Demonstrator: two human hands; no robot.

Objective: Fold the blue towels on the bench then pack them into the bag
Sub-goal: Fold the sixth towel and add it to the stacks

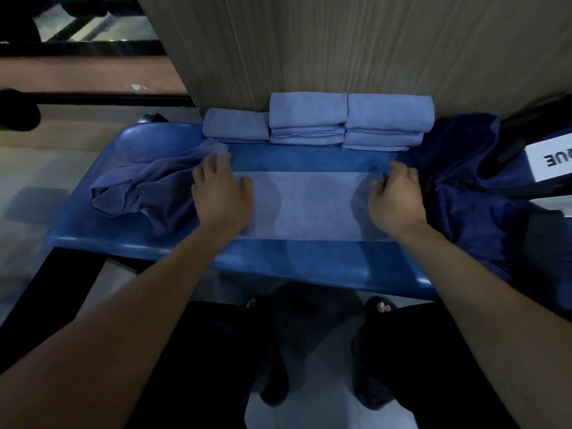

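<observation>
A light blue towel point(309, 205) lies flat as a long strip across the middle of the blue bench point(309, 261). My left hand point(221, 193) rests on its left end with fingers spread. At the right end my right hand point(397, 201) has its fingers curled at the towel's far corner. An unfolded, crumpled blue towel point(145, 190) lies to the left of my left hand. Several folded blue towels point(309, 119) are stacked along the bench's back edge. A dark blue bag point(473, 187) sits on the bench's right end, right of my right hand.
A wood-grain panel point(340, 48) rises directly behind the folded stacks. A white sign with black letters point(551, 159) and a black strap lie at the far right by the bag. My feet in dark sandals point(377, 308) stand under the bench's front edge.
</observation>
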